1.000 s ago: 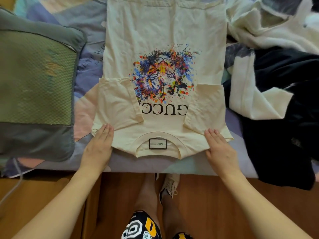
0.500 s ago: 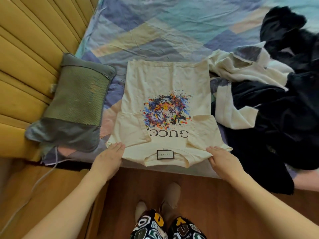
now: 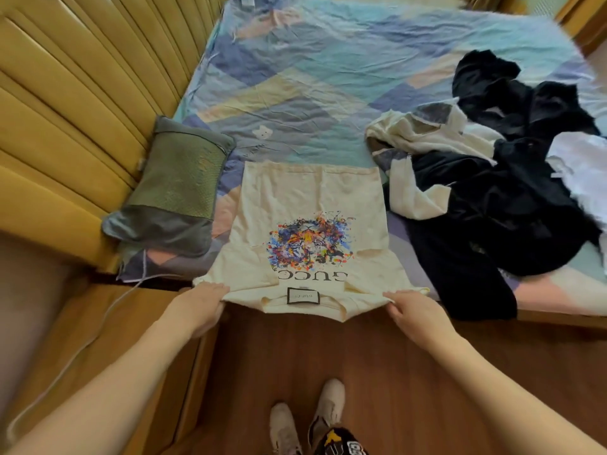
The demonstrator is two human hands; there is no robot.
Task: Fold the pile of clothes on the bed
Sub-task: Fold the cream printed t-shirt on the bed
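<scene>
You stand at the near edge of the bed, shoes on the wooden floor, with both arms reaching forward. Your left hand has its fingers curled over the near left shoulder corner of the cream T-shirt, and your right hand pinches the near right shoulder corner the same way. The shirt lies print-up at the near edge of the bed, collar towards you, both sleeves already turned in over the body, and the collar edge hangs slightly past the mattress.

This looks like the lengthwise fold: side folds done, halving not yet made. The next move likely calls for lifting both corners together and carrying them far, onto the hem, keeping the tucked sleeves from slipping out.

Left of the shirt a green and grey pillow rests against the padded yellow headboard. To the right, just beside the shirt, the pile of unfolded clothes waits, black and cream pieces tangled together. Beyond, the patchwork sheet runs wrinkled to the far side.
</scene>
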